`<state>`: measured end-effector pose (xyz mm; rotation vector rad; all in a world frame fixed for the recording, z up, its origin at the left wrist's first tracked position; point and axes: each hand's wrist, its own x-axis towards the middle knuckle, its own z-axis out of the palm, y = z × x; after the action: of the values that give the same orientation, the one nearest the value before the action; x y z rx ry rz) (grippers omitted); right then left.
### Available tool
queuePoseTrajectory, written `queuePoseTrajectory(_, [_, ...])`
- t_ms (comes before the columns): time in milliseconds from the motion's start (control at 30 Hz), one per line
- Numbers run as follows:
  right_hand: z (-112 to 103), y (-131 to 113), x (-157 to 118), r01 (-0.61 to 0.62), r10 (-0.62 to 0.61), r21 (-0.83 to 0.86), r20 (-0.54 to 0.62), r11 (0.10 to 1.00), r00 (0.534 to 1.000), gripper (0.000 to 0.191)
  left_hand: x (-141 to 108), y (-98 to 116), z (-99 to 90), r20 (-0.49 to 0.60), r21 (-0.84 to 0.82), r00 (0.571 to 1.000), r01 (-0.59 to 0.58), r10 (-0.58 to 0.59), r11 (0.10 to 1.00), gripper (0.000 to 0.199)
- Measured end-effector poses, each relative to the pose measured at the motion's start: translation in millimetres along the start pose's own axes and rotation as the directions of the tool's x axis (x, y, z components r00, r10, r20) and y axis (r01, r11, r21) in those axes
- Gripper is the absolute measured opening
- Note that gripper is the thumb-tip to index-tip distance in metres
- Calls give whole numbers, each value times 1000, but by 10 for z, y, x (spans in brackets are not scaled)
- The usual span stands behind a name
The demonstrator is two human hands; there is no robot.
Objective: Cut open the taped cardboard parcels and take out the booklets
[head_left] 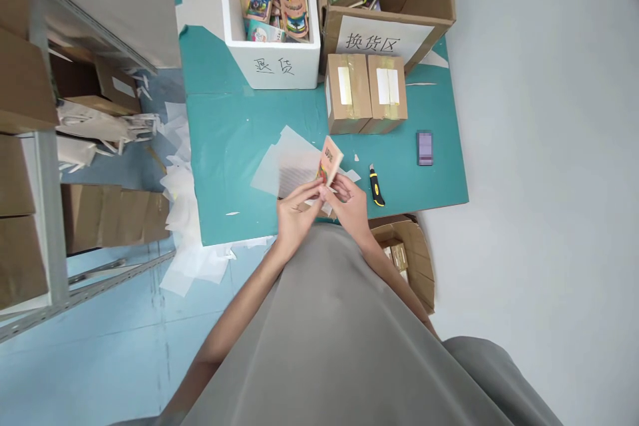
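At the near edge of the green surface (227, 173), a small peach-coloured book (330, 154) is held between the person's two hands. Left hand (295, 218): closed, fingers gripping the book's lower end. Right hand (353, 208): closed on the same end, fingers meeting those of the left. The book stands tilted, its upper end free and its printed cover partly covered by fingers. Whether its pages are parted cannot be told.

Behind and to the left of it lie thin translucent sheets (269, 170), loose and flat. To the right, a black-and-yellow cutter (375, 180) lies with no hand on it; a phone (425, 148) lies beyond. Two taped boxes (348, 96) stand side by side farther back, just in front of an open carton (389, 40). Left of that carton, a white foam box (272, 70) bears handwriting and contains books, some with similar peach covers.

Step in hand, in my judgement: handling the single book, possibly examining it. Any next move appears to call for a steady grip by one hand, freeing the other to turn the book or open its cover without creasing it.
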<state>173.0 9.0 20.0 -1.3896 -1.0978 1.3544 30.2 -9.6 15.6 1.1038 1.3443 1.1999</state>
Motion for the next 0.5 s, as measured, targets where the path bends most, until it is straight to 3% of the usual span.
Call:
queuePoseTrajectory(67, [3,39,19,-11,12,19,-58,1000,998,49,-11,8,27,84,54,994,-78,73,995,28])
queuePoseTrajectory(133, [-57,67,55,-23,28,58,-91,998,995,46,9,-6,12,103,68,992,-82,75,994,33])
queuePoseTrajectory(300, [-277,41,121,-70,80,157,-59,985,995,49,143,-76,-175,-70,47,991,118,-114,992,53])
queuePoseTrajectory(400, [-325,30,128,-99,102,151,-13,984,995,52,195,-92,-241,81,-127,961,273,-264,954,57])
queuePoseTrajectory(500, [-308,70,140,-88,88,69,-1,994,996,51,198,-107,-211,224,-259,919,376,-324,889,52])
